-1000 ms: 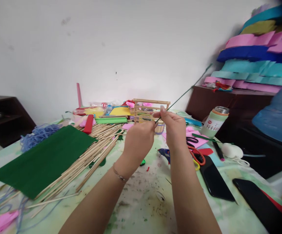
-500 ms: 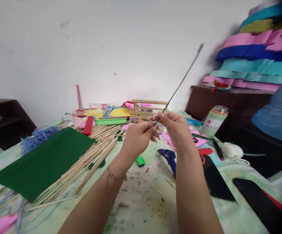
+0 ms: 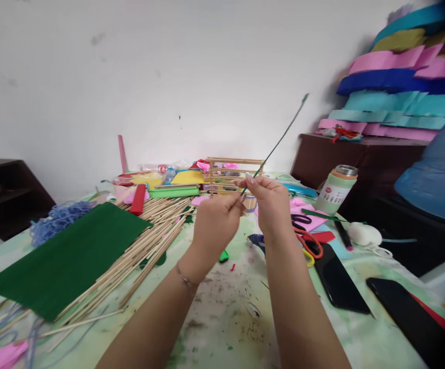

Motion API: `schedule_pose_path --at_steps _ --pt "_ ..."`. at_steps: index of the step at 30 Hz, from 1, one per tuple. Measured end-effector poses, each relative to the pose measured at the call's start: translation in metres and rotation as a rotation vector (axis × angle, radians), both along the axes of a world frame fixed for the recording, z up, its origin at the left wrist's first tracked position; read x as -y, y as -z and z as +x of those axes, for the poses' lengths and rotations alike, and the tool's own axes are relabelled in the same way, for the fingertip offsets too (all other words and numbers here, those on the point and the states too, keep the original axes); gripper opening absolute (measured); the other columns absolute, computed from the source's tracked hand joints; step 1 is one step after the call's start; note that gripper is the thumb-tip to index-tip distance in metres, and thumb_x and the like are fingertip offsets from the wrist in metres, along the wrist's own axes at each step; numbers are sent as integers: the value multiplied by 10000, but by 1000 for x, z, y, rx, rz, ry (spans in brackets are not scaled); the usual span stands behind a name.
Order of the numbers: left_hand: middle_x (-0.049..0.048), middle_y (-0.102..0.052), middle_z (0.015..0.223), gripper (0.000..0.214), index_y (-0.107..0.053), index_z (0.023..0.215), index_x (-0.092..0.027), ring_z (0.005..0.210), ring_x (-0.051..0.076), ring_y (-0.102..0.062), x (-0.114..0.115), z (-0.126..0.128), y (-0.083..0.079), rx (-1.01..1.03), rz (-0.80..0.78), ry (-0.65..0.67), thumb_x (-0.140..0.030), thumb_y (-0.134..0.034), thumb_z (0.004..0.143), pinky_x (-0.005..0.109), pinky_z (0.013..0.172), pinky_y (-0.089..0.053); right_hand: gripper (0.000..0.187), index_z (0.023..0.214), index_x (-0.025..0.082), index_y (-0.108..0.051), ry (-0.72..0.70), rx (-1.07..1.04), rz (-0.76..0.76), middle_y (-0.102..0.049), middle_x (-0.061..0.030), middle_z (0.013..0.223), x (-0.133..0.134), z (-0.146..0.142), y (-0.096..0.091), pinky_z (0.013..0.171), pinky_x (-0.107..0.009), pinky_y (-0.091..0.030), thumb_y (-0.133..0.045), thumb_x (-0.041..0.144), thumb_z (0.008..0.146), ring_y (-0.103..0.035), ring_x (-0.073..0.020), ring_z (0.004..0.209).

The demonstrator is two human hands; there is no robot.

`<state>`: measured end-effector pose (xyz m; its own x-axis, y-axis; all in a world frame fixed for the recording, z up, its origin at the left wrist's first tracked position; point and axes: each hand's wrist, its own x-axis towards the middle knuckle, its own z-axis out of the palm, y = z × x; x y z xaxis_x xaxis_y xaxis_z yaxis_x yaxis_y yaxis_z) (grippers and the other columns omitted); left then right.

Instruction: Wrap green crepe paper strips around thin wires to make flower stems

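Observation:
A long thin dark green stem (image 3: 283, 134) slants up to the right, its far tip slightly thicker. My left hand (image 3: 218, 218) pinches its lower end between thumb and fingers. Just above that, my right hand (image 3: 270, 200) has thumb and fingertips closed on the same stem. Both hands are over the middle of the table, close together. Partly behind my right forearm lies a blue hot glue gun (image 3: 257, 241). Beyond the hands stands a small rack of wooden sticks (image 3: 234, 161).
On the left lie a green felt sheet (image 3: 68, 256), many wooden sticks (image 3: 145, 241) and tangled blue yarn (image 3: 59, 220). To the right are scissors (image 3: 310, 243), a black phone (image 3: 340, 279), another dark phone (image 3: 403, 307), a white mouse (image 3: 364, 234) and a bottle (image 3: 336, 190).
The stem's upper tip has dropped and moved left. My right hand and forearm have shifted slightly left, uncovering more of the scissors and covering more of the glue gun.

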<state>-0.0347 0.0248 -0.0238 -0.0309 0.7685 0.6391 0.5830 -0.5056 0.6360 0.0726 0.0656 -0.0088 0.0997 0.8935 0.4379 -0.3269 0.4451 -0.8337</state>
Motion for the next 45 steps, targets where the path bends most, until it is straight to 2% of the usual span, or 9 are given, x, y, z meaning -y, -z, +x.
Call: schedule_pose_path --at_steps 3,6,12,14,19,21,34,41,45 --pt "34 -660 608 238 -671 690 -145 522 114 -593 -8 -14 -7 434 -420 486 -338 -612 818 233 561 -474 167 595 194 -702 -100 33 23 -724 -28 674 5 4 -3 725 -335 -478 -736 326 691 -629 -164 675" --pt "4 -597 539 212 -658 698 -145 452 87 -518 -14 -21 -9 563 -573 688 -345 -650 769 218 503 -439 177 609 200 -699 -191 64 33 -735 -37 712 8 8 -5 759 -347 -487 -727 342 709 -656 -179 726" --pt "98 -700 732 178 -696 753 -156 756 217 -648 9 -4 -9 -106 -23 -51 -175 -528 809 323 722 -481 172 611 187 -709 -62 96 -1 -732 -38 707 0 9 0 828 -354 -464 -733 330 703 -642 -178 765" --pt "100 -697 738 190 -697 794 -148 733 213 -650 15 -2 -13 -52 -51 -72 -186 -513 822 310 688 -474 174 602 187 -708 -68 87 -16 -730 -35 698 1 9 -1 812 -352 -467 -735 327 701 -638 -173 742" --pt "3 -589 536 165 -655 712 -148 421 76 -493 7 -17 -20 565 -624 707 -295 -625 782 204 466 -394 174 616 202 -721 -262 92 51 -728 -30 694 19 14 -12 768 -341 -497 -718 328 735 -662 -169 718" --pt "-15 -558 500 150 -652 692 -143 394 56 -454 4 -19 -21 681 -672 825 -281 -682 741 189 435 -376 167 614 212 -723 -248 95 73 -728 -27 694 24 18 -16 768 -344 -507 -727 328 733 -674 -178 736" --pt "45 -696 655 204 -697 677 -137 532 105 -603 16 -6 -24 406 -385 525 -270 -632 817 232 581 -504 186 662 225 -749 -240 235 66 -742 -41 752 27 29 -18 646 -336 -522 -747 400 724 -668 -198 714" --pt "82 -731 782 237 -730 833 -167 774 217 -666 22 7 -9 -39 34 -175 -114 -501 805 330 747 -509 190 617 208 -730 20 209 43 -730 -31 680 13 11 -10 735 -339 -492 -740 368 719 -658 -189 741" --pt "48 -685 631 209 -674 643 -152 597 153 -634 11 -6 -14 323 -338 286 -223 -579 815 262 622 -506 208 612 203 -716 19 219 56 -733 -35 701 15 8 -10 738 -345 -491 -720 370 737 -665 -198 760"
